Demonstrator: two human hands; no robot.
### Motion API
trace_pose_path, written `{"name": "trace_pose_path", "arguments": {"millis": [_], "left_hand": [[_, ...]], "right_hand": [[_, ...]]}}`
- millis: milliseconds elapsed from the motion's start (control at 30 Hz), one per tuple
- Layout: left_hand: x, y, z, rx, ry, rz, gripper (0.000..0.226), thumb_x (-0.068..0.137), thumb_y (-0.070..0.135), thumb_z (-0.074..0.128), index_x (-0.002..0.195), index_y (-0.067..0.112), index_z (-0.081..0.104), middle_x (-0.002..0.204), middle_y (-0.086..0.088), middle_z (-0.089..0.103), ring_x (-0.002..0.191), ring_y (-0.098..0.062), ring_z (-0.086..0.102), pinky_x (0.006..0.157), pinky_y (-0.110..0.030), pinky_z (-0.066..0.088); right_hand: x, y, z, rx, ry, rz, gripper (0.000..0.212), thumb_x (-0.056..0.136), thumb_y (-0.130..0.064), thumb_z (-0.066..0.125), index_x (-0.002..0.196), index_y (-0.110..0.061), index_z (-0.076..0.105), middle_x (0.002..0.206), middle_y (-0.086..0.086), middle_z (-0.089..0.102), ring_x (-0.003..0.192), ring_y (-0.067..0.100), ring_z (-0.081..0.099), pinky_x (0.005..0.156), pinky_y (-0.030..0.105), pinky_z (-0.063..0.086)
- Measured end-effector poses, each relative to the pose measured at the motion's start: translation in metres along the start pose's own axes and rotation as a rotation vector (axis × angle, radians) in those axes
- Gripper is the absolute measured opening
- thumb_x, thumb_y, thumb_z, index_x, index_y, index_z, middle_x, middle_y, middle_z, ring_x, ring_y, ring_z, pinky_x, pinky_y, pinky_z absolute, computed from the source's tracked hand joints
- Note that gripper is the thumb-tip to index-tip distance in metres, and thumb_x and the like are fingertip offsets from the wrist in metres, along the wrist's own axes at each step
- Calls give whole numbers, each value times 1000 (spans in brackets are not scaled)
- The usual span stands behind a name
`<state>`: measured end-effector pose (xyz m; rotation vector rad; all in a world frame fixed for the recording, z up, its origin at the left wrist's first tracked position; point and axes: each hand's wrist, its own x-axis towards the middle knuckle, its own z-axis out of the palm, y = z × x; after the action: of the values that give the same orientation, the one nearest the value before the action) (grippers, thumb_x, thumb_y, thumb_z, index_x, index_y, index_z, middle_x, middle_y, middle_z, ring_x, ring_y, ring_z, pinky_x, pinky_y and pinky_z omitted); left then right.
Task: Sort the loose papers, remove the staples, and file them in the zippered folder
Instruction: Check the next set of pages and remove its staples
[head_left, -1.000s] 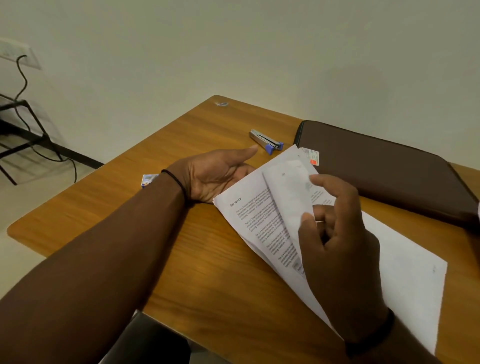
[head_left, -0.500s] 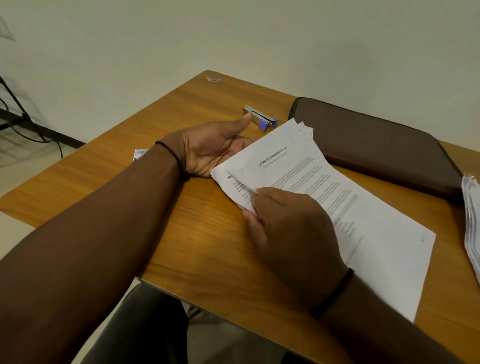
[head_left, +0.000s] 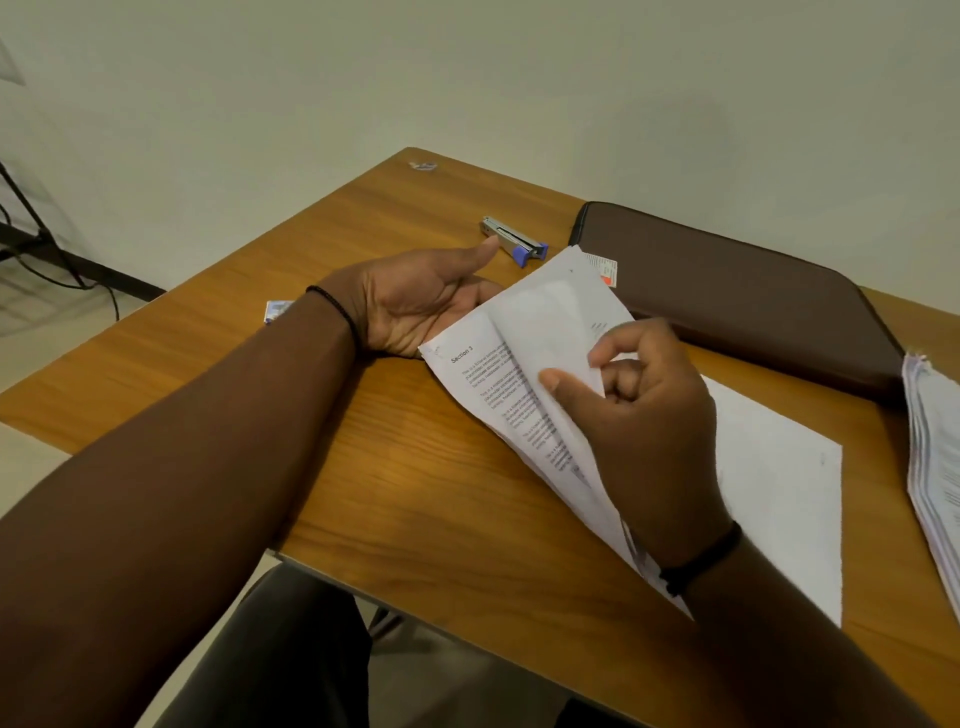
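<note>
A: We see the desk (head_left: 395, 467), then the brown zippered folder (head_left: 727, 291) lying closed at the back; what's inside is hidden from us.

B: We're sorting, we'd say: the right hand (head_left: 639, 415) pinches a lifted page of the stapled papers (head_left: 530, 364), the left hand (head_left: 415, 301) lies slack, palm up, beside them. Next we need the staple remover (head_left: 514, 241).

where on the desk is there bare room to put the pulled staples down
Bare wood lies between the left forearm and the papers, along the near edge, and at the far corner beyond the stapler. It is crowded on the right: folder, papers, and a stack.
</note>
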<state>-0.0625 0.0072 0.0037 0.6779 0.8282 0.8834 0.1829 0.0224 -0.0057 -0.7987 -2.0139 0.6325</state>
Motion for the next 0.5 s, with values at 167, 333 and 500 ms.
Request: {"name": "trace_pose_path", "arguments": {"millis": [167,333,500], "left_hand": [[0,-1,0,-31,-4,-13,72,99,61,28,131,7,63,110,-10,73,95,-21,74,70,-28,63],[0,-1,-3,-15,-34,-18,73,99,62,27,132,8,63,113,-12,72,96,-22,74,72,-28,63],[3,-2,-5,38,-31,-1,76,99,62,24,128,7,67,122,-14,70,105,-26,72,80,-35,63]], "right_hand": [[3,2,-5,-79,179,-146,27,99,-23,56,123,-11,60,112,-2,68,93,5,67,69,7,54],[-7,5,6,-332,-49,-366,31,94,-26,62,109,-1,73,106,12,74,89,20,71,81,10,44],[-18,-7,22,-474,-195,-477,42,89,-44,62,105,-7,74,100,10,75,81,24,72,71,38,61]]}}
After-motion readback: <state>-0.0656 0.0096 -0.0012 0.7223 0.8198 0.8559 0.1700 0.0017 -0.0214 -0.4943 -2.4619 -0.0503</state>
